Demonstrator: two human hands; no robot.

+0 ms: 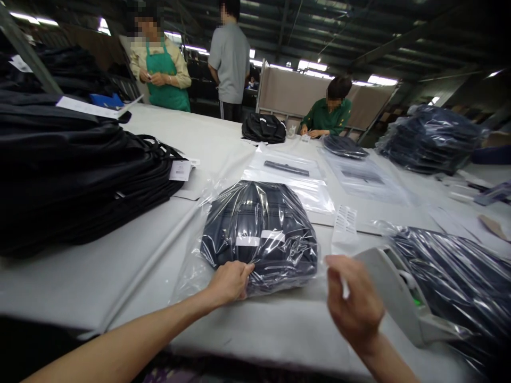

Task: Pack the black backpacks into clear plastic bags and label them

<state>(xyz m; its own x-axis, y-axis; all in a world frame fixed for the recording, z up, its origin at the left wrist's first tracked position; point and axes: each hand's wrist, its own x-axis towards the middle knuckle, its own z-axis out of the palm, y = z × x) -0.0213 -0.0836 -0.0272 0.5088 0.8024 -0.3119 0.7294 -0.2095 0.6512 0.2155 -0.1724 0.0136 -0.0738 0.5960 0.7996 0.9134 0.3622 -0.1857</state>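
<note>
A dark bag in clear plastic wrapping [275,213] lies flat in front of me, with two white labels showing through. My left hand [231,281] pinches the near edge of its plastic wrapping. To the right, my right hand [353,303] is held above the table, apart from the bag, fingers curled in and slightly blurred. Whatever is between those fingers is too small to make out. Just beyond that hand stands a grey tape dispenser [399,298]. A sheet of printed stickers [345,223] lies behind the dispenser.
Black bags [80,175] with paper tags pile up at left. Wrapped bags [459,266] lie at right, and more are stacked [435,138] behind. Flat plastic bags [285,170] lie mid-table. Across the table, one person [331,114] bends over small items; two others stand at the back.
</note>
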